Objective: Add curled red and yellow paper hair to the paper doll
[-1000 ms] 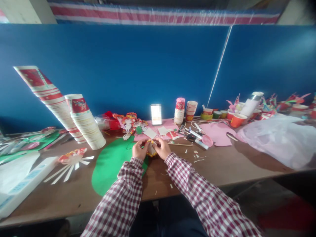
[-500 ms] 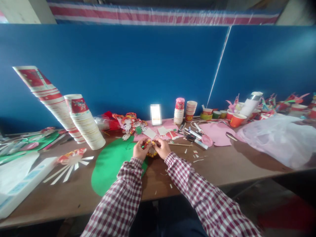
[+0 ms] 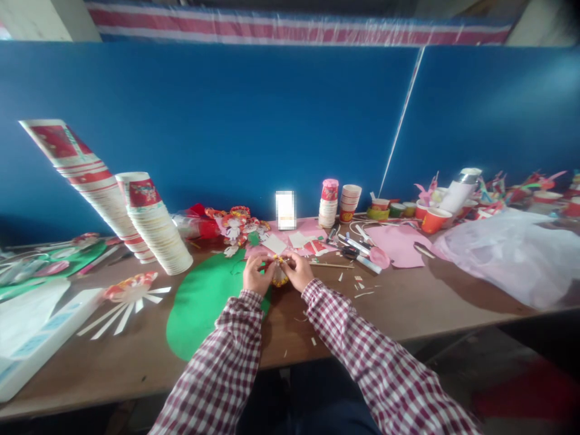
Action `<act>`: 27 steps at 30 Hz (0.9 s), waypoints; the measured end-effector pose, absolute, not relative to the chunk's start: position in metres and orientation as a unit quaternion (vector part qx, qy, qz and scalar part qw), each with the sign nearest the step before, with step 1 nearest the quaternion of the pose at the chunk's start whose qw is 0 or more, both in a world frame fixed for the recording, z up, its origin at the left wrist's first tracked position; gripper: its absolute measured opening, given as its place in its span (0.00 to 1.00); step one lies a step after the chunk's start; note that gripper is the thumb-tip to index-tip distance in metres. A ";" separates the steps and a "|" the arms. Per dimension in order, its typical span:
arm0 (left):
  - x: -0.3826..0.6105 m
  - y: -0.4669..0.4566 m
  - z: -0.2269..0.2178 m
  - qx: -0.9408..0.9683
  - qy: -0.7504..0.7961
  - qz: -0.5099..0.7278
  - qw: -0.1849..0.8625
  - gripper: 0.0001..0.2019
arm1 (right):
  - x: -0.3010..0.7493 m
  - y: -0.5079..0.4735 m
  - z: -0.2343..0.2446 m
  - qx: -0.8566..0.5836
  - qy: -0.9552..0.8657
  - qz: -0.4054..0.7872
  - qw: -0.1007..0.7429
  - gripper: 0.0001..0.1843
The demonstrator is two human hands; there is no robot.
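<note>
Between my hands is a small round paper craft piece (image 3: 281, 280) with a yellow and red scalloped edge. My left hand (image 3: 257, 274) pinches its left side with bent fingers. On the other side, my right hand (image 3: 296, 272) grips the top right of the rim, thumb and fingers close together. The fingers cover much of the piece. Under my left wrist lies a green paper sheet (image 3: 199, 308). Just beyond my hands are white paper squares (image 3: 274, 243) on a pink sheet (image 3: 312, 228).
Tall paper cup stacks (image 3: 156, 226) lean at the left, near a cup cut into strips (image 3: 131, 290). Markers (image 3: 362, 257) and paper scraps lie right of my hands. A clear plastic bag (image 3: 512, 257) and decorated cups (image 3: 435, 220) occupy the far right.
The craft piece has turned slightly in my fingers, showing more of its pale inside below. Both hands stay in nearly the same place, with the fingers shifted along the rim.
</note>
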State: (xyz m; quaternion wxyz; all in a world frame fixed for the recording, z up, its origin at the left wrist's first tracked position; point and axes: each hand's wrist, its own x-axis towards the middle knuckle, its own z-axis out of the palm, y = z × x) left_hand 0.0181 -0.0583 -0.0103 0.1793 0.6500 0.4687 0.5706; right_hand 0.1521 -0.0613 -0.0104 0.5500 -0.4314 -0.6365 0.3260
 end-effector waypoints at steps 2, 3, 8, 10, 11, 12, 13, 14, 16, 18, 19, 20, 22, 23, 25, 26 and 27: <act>0.018 -0.058 -0.011 0.656 0.469 0.567 0.168 0.09 | 0.152 -0.061 -0.010 -0.432 -0.638 0.324 0.549 0.10; 0.018 -0.058 -0.011 0.661 0.470 0.564 0.159 0.09 | 0.152 -0.061 -0.010 -0.432 -0.639 0.324 0.549 0.10; 0.017 -0.058 -0.012 0.675 0.479 0.546 0.132 0.09 | 0.152 -0.061 -0.012 -0.428 -0.642 0.328 0.546 0.11; 0.016 -0.058 -0.012 0.676 0.481 0.542 0.133 0.10 | 0.152 -0.061 -0.013 -0.426 -0.643 0.329 0.545 0.11; 0.016 -0.057 -0.012 0.676 0.481 0.542 0.133 0.10 | 0.152 -0.061 -0.014 -0.425 -0.644 0.329 0.545 0.11; 0.016 -0.057 -0.013 0.675 0.482 0.543 0.133 0.10 | 0.152 -0.061 -0.014 -0.424 -0.645 0.328 0.544 0.11; 0.016 -0.057 -0.013 0.674 0.483 0.543 0.133 0.10 | 0.151 -0.061 -0.014 -0.422 -0.647 0.328 0.544 0.11; 0.016 -0.056 -0.013 0.673 0.484 0.544 0.131 0.10 | 0.151 -0.061 -0.014 -0.420 -0.648 0.327 0.544 0.11; 0.016 -0.056 -0.013 0.672 0.486 0.543 0.129 0.10 | 0.151 -0.060 -0.015 -0.418 -0.650 0.326 0.544 0.11; 0.016 -0.056 -0.013 0.674 0.486 0.541 0.128 0.10 | 0.151 -0.060 -0.015 -0.417 -0.652 0.325 0.545 0.10; 0.016 -0.056 -0.013 0.675 0.485 0.541 0.126 0.09 | 0.151 -0.060 -0.016 -0.416 -0.652 0.324 0.544 0.10; 0.016 -0.056 -0.013 0.675 0.484 0.542 0.124 0.09 | 0.151 -0.060 -0.016 -0.416 -0.653 0.323 0.544 0.10; 0.017 -0.056 -0.012 0.675 0.482 0.544 0.123 0.09 | 0.151 -0.060 -0.016 -0.416 -0.653 0.322 0.545 0.10; 0.017 -0.057 -0.012 0.675 0.481 0.546 0.125 0.10 | 0.151 -0.060 -0.016 -0.417 -0.653 0.321 0.545 0.10; 0.017 -0.057 -0.011 0.674 0.479 0.547 0.131 0.10 | 0.151 -0.060 -0.015 -0.418 -0.652 0.320 0.546 0.11; 0.017 -0.057 -0.011 0.674 0.478 0.548 0.133 0.10 | 0.151 -0.061 -0.015 -0.418 -0.651 0.319 0.547 0.11; 0.017 -0.057 -0.012 0.673 0.477 0.549 0.134 0.10 | 0.151 -0.061 -0.014 -0.418 -0.650 0.319 0.548 0.11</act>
